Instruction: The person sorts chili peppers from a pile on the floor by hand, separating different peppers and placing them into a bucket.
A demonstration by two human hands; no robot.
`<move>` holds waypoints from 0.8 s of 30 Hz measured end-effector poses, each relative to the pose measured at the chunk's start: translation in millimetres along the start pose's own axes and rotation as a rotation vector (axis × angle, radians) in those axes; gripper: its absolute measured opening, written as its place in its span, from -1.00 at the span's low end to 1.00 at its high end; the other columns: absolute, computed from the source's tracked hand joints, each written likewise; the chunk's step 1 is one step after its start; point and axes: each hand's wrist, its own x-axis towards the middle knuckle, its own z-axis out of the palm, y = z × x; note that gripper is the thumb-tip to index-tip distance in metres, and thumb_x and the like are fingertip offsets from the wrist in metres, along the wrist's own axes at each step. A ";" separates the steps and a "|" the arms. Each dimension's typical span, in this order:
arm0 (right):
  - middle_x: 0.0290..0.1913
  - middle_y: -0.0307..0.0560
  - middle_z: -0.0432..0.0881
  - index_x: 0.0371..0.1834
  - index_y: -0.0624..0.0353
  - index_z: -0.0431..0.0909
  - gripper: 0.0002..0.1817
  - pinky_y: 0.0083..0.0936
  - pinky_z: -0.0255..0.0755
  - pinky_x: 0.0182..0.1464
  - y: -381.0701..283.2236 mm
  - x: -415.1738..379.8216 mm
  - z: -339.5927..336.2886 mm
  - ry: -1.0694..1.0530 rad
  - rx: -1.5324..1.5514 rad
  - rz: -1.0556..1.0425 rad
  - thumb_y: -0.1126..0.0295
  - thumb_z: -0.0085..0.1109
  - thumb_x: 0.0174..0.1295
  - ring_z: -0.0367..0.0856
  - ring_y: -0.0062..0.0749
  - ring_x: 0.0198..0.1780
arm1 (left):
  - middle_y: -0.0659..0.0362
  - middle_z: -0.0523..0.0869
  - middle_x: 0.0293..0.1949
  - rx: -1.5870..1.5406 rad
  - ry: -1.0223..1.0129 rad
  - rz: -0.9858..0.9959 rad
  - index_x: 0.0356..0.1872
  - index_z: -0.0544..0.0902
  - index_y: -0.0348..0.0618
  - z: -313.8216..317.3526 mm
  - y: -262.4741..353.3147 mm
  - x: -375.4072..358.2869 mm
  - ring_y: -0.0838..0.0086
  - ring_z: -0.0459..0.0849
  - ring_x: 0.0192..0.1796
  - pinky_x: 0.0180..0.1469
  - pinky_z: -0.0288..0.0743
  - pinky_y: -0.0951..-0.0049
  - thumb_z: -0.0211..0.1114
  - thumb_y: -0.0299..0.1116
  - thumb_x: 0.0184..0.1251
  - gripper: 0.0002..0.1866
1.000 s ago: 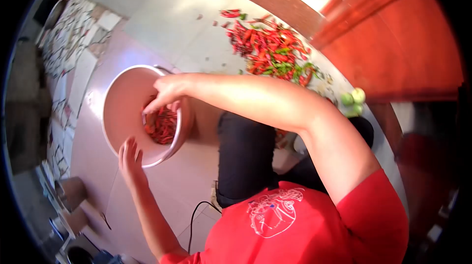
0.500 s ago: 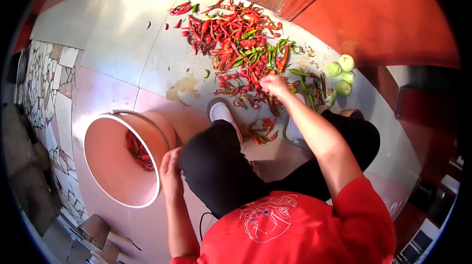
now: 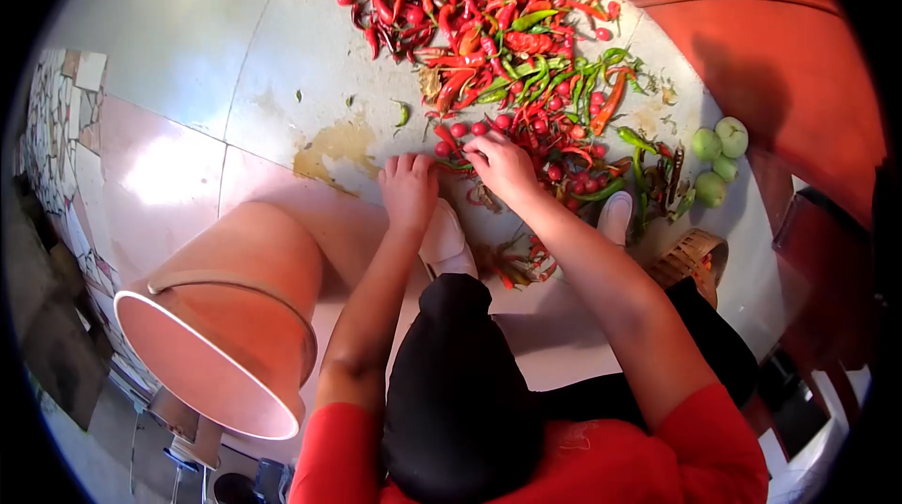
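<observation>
A wide spread of red and green chili peppers (image 3: 489,30) lies on the tiled floor. Small round red peppers (image 3: 458,130) are scattered along its near edge. My left hand (image 3: 410,192) is low over the floor at that edge, back up, with its fingers curled downward. Close beside it, my right hand (image 3: 503,168) has its thumb and fingers drawn together among the peppers. Whatever lies within either grip is too small or hidden to name. A thin green and red chili (image 3: 454,164) shows between the two hands.
A large pink bucket (image 3: 240,264) lies tilted at the left, its mouth toward me. Several pale green round vegetables (image 3: 711,188) sit at the right. A wicker basket (image 3: 678,260) stands by my right knee. A few peppers (image 3: 512,269) lie between my shoes.
My left hand has left the bucket and reached forward beside my right hand. The view has shifted closer to the peppers, and the bucket now shows more of its outer side.
</observation>
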 end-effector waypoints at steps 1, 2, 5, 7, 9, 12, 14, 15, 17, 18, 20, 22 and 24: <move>-0.31 -0.08 0.58 -0.35 0.02 0.55 -0.90 -0.22 0.48 -0.30 -1.9 6.3 3.4 -0.014 -0.002 0.008 0.34 0.23 0.10 0.59 -0.06 -0.28 | 0.22 0.56 -0.34 0.004 -0.003 0.036 -0.38 0.59 0.00 5.1 -2.4 -0.1 0.27 0.52 -0.19 -0.19 0.39 0.26 0.31 -0.37 -0.04 -0.85; -0.31 -0.08 0.59 -0.33 0.03 0.55 -0.89 -0.21 0.49 -0.31 -5.8 12.4 6.0 -0.028 -0.069 -0.035 0.30 0.20 0.12 0.60 -0.07 -0.30 | 0.22 0.56 -0.34 0.001 -0.009 0.024 -0.38 0.59 0.00 8.1 -2.3 -2.4 0.27 0.52 -0.19 -0.19 0.39 0.26 0.31 -0.37 -0.04 -0.85; -0.31 -0.09 0.61 -0.31 0.04 0.55 -0.86 -0.22 0.51 -0.32 -13.3 29.6 18.7 -0.057 -0.226 -0.076 0.27 0.18 0.14 0.62 -0.11 -0.33 | 0.20 0.53 -0.30 -0.044 -0.106 0.127 -0.32 0.59 -0.02 17.8 -1.5 -4.2 0.24 0.51 -0.21 -0.19 0.42 0.29 0.19 -0.40 0.00 -0.83; -0.31 -0.09 0.61 -0.27 0.04 0.53 -0.84 -0.22 0.53 -0.37 -20.4 34.3 20.6 -0.097 -0.384 -0.046 0.28 0.18 0.11 0.64 -0.11 -0.35 | 0.18 0.53 -0.30 -0.037 -0.104 0.143 -0.31 0.59 -0.03 27.2 2.0 -5.4 0.25 0.51 -0.21 -0.19 0.43 0.29 0.18 -0.39 0.01 -0.82; -0.29 -0.07 0.60 -0.25 0.04 0.52 -0.82 -0.20 0.52 -0.38 -26.6 39.8 24.1 -0.098 -0.474 -0.039 0.28 0.19 0.10 0.64 -0.09 -0.35 | 0.15 0.51 -0.28 0.029 -0.109 0.173 -0.28 0.60 -0.06 31.6 10.8 -8.2 0.27 0.50 -0.20 -0.20 0.41 0.28 0.14 -0.36 0.04 -0.80; -0.27 -0.03 0.57 -0.23 0.04 0.50 -0.79 -0.19 0.52 -0.38 -28.5 48.4 22.5 -0.122 -0.575 -0.044 0.29 0.20 0.07 0.64 -0.07 -0.34 | 0.15 0.51 -0.29 0.064 -0.067 0.177 -0.27 0.60 -0.08 31.1 20.9 -5.5 0.28 0.49 -0.20 -0.20 0.38 0.27 0.13 -0.37 0.04 -0.79; -0.26 0.01 0.55 -0.24 0.06 0.49 -0.77 -0.17 0.52 -0.38 -28.9 51.9 20.9 -0.173 -0.593 -0.057 0.30 0.22 0.04 0.64 -0.05 -0.33 | 0.15 0.51 -0.30 0.056 -0.089 0.175 -0.26 0.60 -0.09 26.1 26.8 -10.1 0.28 0.49 -0.20 -0.20 0.37 0.27 0.13 -0.38 0.03 -0.79; -0.26 0.01 0.55 -0.24 0.06 0.49 -0.77 -0.17 0.52 -0.38 -27.8 53.8 21.4 -0.175 -0.594 -0.058 0.30 0.22 0.04 0.64 -0.05 -0.33 | 0.15 0.51 -0.30 0.053 -0.112 0.178 -0.26 0.59 -0.09 22.4 29.4 -12.7 0.28 0.49 -0.20 -0.20 0.35 0.26 0.13 -0.38 0.03 -0.78; -0.26 0.03 0.55 -0.30 0.07 0.50 -0.76 -0.18 0.53 -0.36 -26.3 60.1 23.2 -0.188 -0.576 -0.127 0.26 0.26 0.00 0.64 -0.05 -0.32 | 0.17 0.51 -0.31 0.018 -0.133 0.198 -0.27 0.59 -0.08 15.4 32.9 -15.0 0.30 0.49 -0.19 -0.19 0.35 0.29 0.14 -0.37 0.02 -0.79; -0.26 0.03 0.55 -0.30 0.07 0.50 -0.76 -0.18 0.53 -0.36 -25.8 62.8 25.2 -0.188 -0.573 -0.130 0.26 0.26 0.00 0.64 -0.05 -0.32 | 0.18 0.52 -0.32 -0.016 -0.154 0.221 -0.29 0.58 -0.08 15.1 32.3 -15.9 0.33 0.49 -0.18 -0.18 0.35 0.31 0.15 -0.36 0.01 -0.80; -0.26 0.02 0.54 -0.37 0.08 0.51 -0.78 -0.19 0.52 -0.33 -25.9 65.0 29.6 -0.201 -0.589 -0.138 0.25 0.27 -0.01 0.63 -0.05 -0.32 | 0.16 0.55 -0.35 -0.072 -0.120 0.272 -0.30 0.58 -0.09 16.3 29.0 -12.6 0.30 0.52 -0.22 -0.21 0.38 0.31 0.19 -0.38 -0.02 -0.81; -0.26 0.02 0.54 -0.39 0.09 0.51 -0.79 -0.20 0.52 -0.33 -35.3 65.8 21.0 -0.191 -0.505 -0.099 0.25 0.27 -0.01 0.62 -0.04 -0.32 | 0.14 0.57 -0.38 -0.130 -0.083 0.326 -0.32 0.57 -0.10 15.4 26.3 -9.0 0.27 0.55 -0.25 -0.24 0.41 0.30 0.23 -0.40 -0.04 -0.81; -0.25 -0.05 0.55 -0.37 0.09 0.52 -0.82 -0.32 0.50 -0.35 -42.1 67.9 5.6 -0.177 -0.345 0.007 0.27 0.26 0.04 0.63 -0.19 -0.36 | 0.11 0.60 -0.41 -0.204 -0.223 0.213 -0.32 0.57 -0.12 12.1 24.0 -8.4 0.23 0.60 -0.32 -0.28 0.48 0.31 0.25 -0.43 0.02 -0.84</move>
